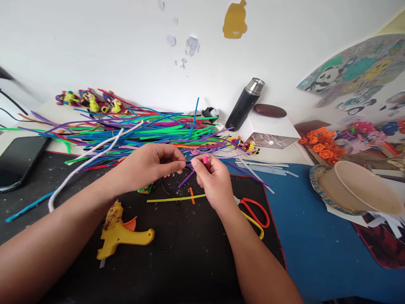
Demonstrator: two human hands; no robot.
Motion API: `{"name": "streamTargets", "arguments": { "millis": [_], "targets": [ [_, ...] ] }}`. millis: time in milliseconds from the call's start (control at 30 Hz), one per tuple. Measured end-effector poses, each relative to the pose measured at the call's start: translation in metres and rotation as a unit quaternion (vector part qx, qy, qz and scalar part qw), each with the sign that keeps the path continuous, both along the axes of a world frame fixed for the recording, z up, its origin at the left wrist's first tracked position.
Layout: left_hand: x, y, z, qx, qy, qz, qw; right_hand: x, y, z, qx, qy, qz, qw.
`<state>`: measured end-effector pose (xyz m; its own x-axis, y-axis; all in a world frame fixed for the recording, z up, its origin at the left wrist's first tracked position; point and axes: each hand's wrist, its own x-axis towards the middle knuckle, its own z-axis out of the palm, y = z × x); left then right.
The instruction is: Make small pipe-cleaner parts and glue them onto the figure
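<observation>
My left hand (155, 162) pinches the end of a short dark strand (187, 163), too small to identify, stretching toward my other hand. My right hand (213, 179) is closed on a small bright pink piece (205, 159), part of it hidden by the fingers. Both hands meet above the black mat (196, 261). Below them lie a yellow pipe cleaner (174, 199) and a short orange piece (192, 195). Scissors with red and yellow handles (257, 211) are partly under my right wrist. A yellow glue gun (126, 234) rests below my left forearm.
Behind my hands spreads a pile of coloured pipe cleaners (164, 131). A black thermos (242, 107) leans beside a white box (275, 131). At left lies a phone (22, 162). Glue sticks (265, 168) and a bowl (344, 198) are at right, on and beside the blue surface (316, 245).
</observation>
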<state>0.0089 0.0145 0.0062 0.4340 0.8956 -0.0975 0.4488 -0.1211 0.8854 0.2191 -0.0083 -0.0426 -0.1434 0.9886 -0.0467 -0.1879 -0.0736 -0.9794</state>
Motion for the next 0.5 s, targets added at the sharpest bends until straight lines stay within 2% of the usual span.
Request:
{"name": "streamTargets", "arguments": {
  "millis": [100, 267, 500],
  "targets": [
    [0.0010, -0.0007, 0.0030, 0.000, -0.018, 0.012, 1.000, -0.0011, -0.0003, 0.0008, -0.001, -0.004, 0.006, 1.000],
    [0.0004, -0.0007, 0.0055, 0.002, -0.038, 0.067, 0.997, -0.0030, -0.0008, 0.0037, -0.021, 0.032, 0.008, 0.999],
    [-0.0015, 0.0002, 0.0019, 0.007, -0.034, 0.073, 0.997, -0.0073, -0.0047, -0.0002, -0.030, 0.031, 0.085, 0.995]
  ]
}}
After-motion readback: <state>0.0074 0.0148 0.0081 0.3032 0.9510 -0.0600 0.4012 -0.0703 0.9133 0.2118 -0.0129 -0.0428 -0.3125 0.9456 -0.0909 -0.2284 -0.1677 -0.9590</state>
